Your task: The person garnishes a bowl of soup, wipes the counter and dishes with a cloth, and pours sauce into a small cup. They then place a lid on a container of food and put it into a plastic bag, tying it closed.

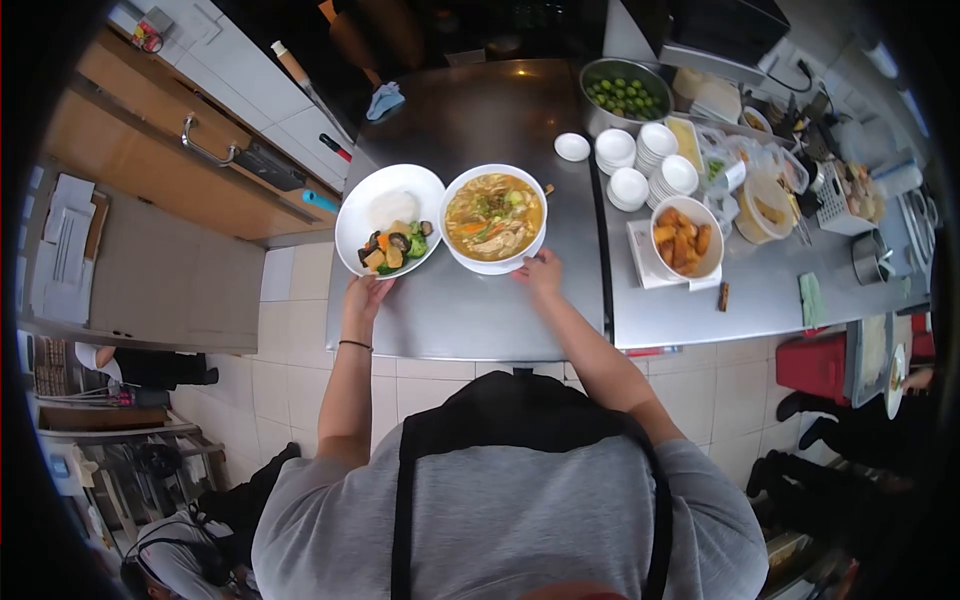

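Observation:
My left hand (pixel 367 292) grips the near rim of a white plate (pixel 354 222), its thumb and fingers closed on the edge. On that plate lie a mound of white rice (pixel 392 208) and mixed vegetables (pixel 392 250) with broccoli, mushroom and yellow-brown chunks. Just right of it stands a white bowl of soup (pixel 494 215) with noodle-like strands and greens, set on a white saucer (pixel 500 268). My right hand (pixel 541 274) is closed at the saucer's near right edge; its fingertips are partly hidden. Plate and bowl sit side by side on the steel counter (pixel 450 320).
A blue cloth (pixel 385 100) lies at the counter's far left. To the right are a pot of green limes (pixel 628 98), stacked small white dishes (pixel 656 140) and a tub of fried pieces (pixel 686 240). Other people stand behind me at both sides. A wooden door (pixel 170 140) is at left.

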`<state>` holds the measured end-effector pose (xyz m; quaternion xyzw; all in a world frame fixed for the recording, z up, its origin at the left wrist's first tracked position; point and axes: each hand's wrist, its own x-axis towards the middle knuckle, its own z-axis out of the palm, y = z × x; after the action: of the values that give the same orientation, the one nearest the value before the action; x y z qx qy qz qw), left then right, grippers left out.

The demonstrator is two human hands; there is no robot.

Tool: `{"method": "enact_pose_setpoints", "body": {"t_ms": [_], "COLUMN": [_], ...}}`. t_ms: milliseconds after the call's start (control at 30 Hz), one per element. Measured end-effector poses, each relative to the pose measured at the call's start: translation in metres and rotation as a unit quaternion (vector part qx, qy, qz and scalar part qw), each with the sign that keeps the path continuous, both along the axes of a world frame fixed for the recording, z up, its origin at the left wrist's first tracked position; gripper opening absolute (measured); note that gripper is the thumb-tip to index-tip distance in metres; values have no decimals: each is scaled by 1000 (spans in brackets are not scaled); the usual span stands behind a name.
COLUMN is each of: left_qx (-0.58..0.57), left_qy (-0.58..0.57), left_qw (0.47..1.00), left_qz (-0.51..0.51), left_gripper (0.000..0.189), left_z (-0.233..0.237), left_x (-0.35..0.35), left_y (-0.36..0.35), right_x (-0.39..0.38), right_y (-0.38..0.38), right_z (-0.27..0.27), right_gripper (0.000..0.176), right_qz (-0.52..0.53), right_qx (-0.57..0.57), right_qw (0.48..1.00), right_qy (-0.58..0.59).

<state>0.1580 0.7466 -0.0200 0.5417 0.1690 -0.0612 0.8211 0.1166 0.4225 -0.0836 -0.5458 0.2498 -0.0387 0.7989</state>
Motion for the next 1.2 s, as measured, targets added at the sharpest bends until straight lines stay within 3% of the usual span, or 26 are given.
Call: {"method": "enact_pose_setpoints", "body": {"t_ms": [333, 400, 467, 567, 600, 633, 667, 733, 767, 800, 833, 867, 900, 933, 1000, 1067, 1100, 1167, 1200], "left_qx": [26, 29, -1, -4, -14, -9, -4, -32, -28, -28, -27, -25, -12, 2, 48, 118, 114, 167, 161], "left_qy": [-13, -11, -30, 0, 2, -5, -14, -17, -12, -32, -12, 10, 22, 32, 55, -15, -19, -99, -104], "left_qw": [999, 999, 998, 999, 998, 998, 998, 996, 995, 993, 992, 990, 996, 999, 997, 991, 992, 977, 978], "left_qz": [-22, -39, -50, -49, -56, -59, -61, -84, -98, -114, -126, -139, -91, -40, 29, 57, 49, 89, 84], "left_gripper": [42, 43, 43, 43, 43, 43, 43, 40, 39, 39, 39, 40, 40, 41, 43, 48, 48, 49, 49], "left_z": [9, 7, 6, 12, 8, 12, 18, 9, 10, 12, -1, -18, -16, -14, -28, -9, 4, 41, 60], "left_x": [148, 179, 204, 227, 237, 241, 242, 252, 249, 248, 256, 262, 252, 242, 237, 218, 208, 179, 164], "left_y": [-12, -12, -15, -13, -12, -17, -21, -14, -15, -18, -6, 6, 6, 8, 21, 18, 9, -13, -28], "right_x": [140, 182, 235, 264, 238, 245, 290, 255, 258, 266, 276, 276, 286, 294, 267, 259, 225, 160, 122], "right_y": [-17, -23, -32, -34, -33, -31, -35, -31, -35, -41, -39, -41, -40, -34, -24, -11, -15, -29, -46], "right_z": [23, -4, -76, -92, 14, 20, -58, 46, 40, 43, 20, 18, 17, 6, 31, 37, 76, 123, 151], "right_gripper": [18, 18, 19, 18, 18, 18, 19, 19, 18, 17, 19, 20, 25, 21, 20, 26, 28, 34, 35], "right_qz": [-30, -44, -24, 26, -22, -66, -81, -110, -78, 3, -15, 23, -19, -106, -121, -48, 4, 157, 223], "right_qx": [7, 1, -189, -269, -51, -44, -188, -30, -55, -241, -304, -417, -305, -156, -202, -98, 83, 157, 135], "right_qw": [997, 996, 981, 962, 995, 994, 977, 989, 987, 955, 945, 900, 932, 965, 958, 986, 989, 975, 962], "right_qy": [70, 73, -41, -45, 81, 78, 54, 96, 129, 173, 118, 126, 195, 183, 165, 129, 120, -23, -87]}}
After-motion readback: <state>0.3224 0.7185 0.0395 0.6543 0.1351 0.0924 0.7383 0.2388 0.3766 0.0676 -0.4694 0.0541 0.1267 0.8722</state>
